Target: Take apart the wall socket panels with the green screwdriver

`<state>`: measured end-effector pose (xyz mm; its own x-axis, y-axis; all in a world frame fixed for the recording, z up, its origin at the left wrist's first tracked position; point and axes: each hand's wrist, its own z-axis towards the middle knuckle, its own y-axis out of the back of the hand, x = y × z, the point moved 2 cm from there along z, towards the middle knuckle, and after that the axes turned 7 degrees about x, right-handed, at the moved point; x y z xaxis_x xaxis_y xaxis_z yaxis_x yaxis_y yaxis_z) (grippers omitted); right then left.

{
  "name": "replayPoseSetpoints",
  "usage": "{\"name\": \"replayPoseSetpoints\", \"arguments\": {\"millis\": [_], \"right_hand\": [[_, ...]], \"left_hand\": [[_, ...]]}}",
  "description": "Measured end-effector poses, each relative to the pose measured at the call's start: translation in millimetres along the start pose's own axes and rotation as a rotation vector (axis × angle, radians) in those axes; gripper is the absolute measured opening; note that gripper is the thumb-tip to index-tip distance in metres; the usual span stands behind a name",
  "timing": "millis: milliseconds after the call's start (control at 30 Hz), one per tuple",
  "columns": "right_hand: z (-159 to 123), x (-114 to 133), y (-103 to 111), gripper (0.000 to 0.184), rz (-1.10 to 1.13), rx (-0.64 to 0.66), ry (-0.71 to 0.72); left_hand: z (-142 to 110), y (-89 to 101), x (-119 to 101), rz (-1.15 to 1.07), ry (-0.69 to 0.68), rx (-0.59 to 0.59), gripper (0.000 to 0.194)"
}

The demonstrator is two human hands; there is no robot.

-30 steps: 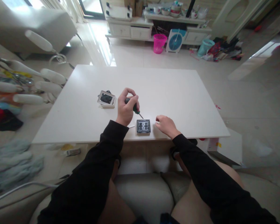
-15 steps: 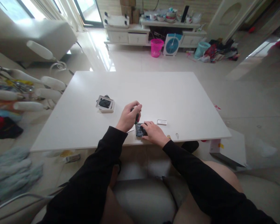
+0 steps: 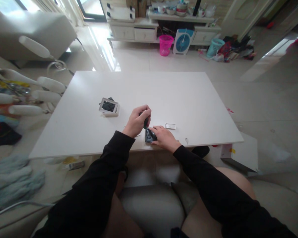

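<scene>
My left hand (image 3: 138,121) is closed around the dark green handle of a screwdriver (image 3: 145,123), held upright with its lower end at the top left corner of a small black rectangular device (image 3: 149,137). The screwdriver's tip is too small to make out. The device lies flat near the table's front edge. My right hand (image 3: 164,137) grips its right side, fingers over the top and thumb at the lower edge, hiding part of it. Just beyond the right hand sits a small clear rectangular case (image 3: 170,126). A small shiny piece (image 3: 186,140) lies right of the wrist.
On the white table (image 3: 161,89), a light box (image 3: 110,110) with a dark framed piece on top stands to the left. Past the table are a pink basket (image 3: 166,45), a blue and white fan (image 3: 183,41) and a cabinet. A white-armed lamp-like stand (image 3: 51,84) is at left.
The view has tilted slightly, so everything sits a little higher in the picture. My left hand keeps its hold on the screwdriver; my right-hand fingers have shifted slightly toward the device's top edge.
</scene>
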<state>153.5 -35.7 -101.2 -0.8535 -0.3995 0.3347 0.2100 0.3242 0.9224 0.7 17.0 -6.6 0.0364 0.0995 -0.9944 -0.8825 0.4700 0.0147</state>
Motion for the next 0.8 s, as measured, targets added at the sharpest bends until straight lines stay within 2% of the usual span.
{"name": "replayPoseSetpoints", "arguments": {"millis": [500,800], "right_hand": [[0.7,-1.2,0.3,0.072,-0.017,0.015,-0.008],[0.8,-1.2,0.3,0.069,-0.022,0.016,-0.012]], "left_hand": [[-0.9,-2.7,-1.0,0.035,0.02,0.056,0.028],[-1.0,-5.6,2.1,0.025,0.019,0.198,0.027]]}}
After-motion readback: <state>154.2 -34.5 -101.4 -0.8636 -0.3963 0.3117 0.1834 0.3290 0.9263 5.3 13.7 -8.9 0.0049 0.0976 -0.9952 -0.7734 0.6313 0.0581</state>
